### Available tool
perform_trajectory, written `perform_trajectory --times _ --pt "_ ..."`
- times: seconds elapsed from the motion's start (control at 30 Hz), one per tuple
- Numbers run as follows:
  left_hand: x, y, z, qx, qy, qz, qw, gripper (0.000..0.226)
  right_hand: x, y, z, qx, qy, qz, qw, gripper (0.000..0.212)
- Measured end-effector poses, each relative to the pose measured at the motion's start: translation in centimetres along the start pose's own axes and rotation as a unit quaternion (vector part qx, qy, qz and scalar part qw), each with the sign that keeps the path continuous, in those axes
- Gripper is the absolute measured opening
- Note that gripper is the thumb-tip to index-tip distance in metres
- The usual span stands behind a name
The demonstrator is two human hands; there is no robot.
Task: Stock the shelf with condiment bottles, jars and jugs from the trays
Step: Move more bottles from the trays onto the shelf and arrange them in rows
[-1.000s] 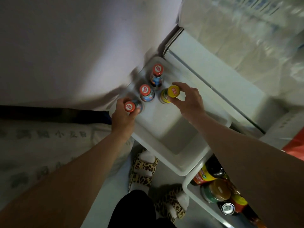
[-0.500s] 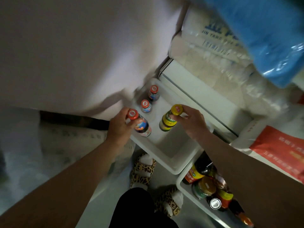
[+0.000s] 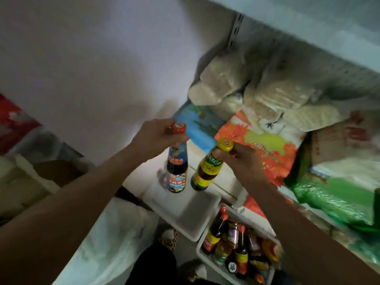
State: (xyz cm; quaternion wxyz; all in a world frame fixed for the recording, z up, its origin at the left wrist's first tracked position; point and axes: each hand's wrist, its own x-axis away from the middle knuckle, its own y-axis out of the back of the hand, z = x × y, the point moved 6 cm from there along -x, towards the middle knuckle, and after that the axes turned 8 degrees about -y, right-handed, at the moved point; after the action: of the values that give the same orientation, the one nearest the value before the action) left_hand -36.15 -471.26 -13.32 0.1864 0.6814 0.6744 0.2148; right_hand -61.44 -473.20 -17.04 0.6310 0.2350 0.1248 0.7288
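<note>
Gripped by the neck, a red-capped bottle [image 3: 176, 161] hangs from your left hand [image 3: 156, 136] while your right hand [image 3: 240, 159] closes around the neck of a yellow-capped bottle [image 3: 207, 169], both lifted clear above the white tray [image 3: 185, 210]. Near right, a second tray [image 3: 207, 262] sits crowded with condiment bottles [image 3: 238, 243]. Far right, stacked bags [image 3: 265, 145] fill the shelf [image 3: 308, 31].

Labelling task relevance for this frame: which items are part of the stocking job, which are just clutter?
Job:
- red-capped dark sauce bottle, held in left hand
- yellow-capped brown sauce bottle, held in right hand
- white plastic tray
- second white tray full of bottles

Clutter:
- pale sacks
- orange printed bag
- green plastic bag
</note>
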Motion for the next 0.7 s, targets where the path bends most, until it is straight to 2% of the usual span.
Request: perform_trajectory --times 0.1,0.17,0.3,0.37,0.47,0.57,0.7 --pt "-0.9 3.9 -10.3 -0.03 -0.086 0.0 0.996 0.027 2.0 6.2 7.7 -0.02 0.054 -0.06 0.997 0.029" --pt "-1.4 6.3 -16.6 -0.065 -0.146 -0.014 0.987 0.033 3.4 10.0 12.7 -0.04 0.097 -0.105 0.989 0.034" --pt "-2.1 10.3 -27.4 -0.087 -0.226 -0.03 0.97 0.05 6.0 16.8 21.0 -0.132 0.155 -0.145 0.968 0.012" --pt "-2.4 12.0 -32.2 -0.069 -0.261 -0.035 0.962 0.049 7.3 20.1 24.9 -0.15 0.181 -0.173 0.957 0.006" --pt "-3.7 13.6 -38.1 -0.044 -0.305 -0.041 0.95 0.042 8.7 25.0 29.2 -0.182 0.194 -0.226 0.937 0.003" --pt "-5.1 14.3 -43.1 -0.04 -0.333 -0.05 0.941 0.047 10.0 29.5 32.0 -0.203 0.193 -0.291 0.915 0.011" --pt "-7.5 13.2 -47.2 -0.059 -0.359 -0.037 0.931 0.046 10.7 33.9 33.6 -0.186 0.19 -0.357 0.895 0.014"
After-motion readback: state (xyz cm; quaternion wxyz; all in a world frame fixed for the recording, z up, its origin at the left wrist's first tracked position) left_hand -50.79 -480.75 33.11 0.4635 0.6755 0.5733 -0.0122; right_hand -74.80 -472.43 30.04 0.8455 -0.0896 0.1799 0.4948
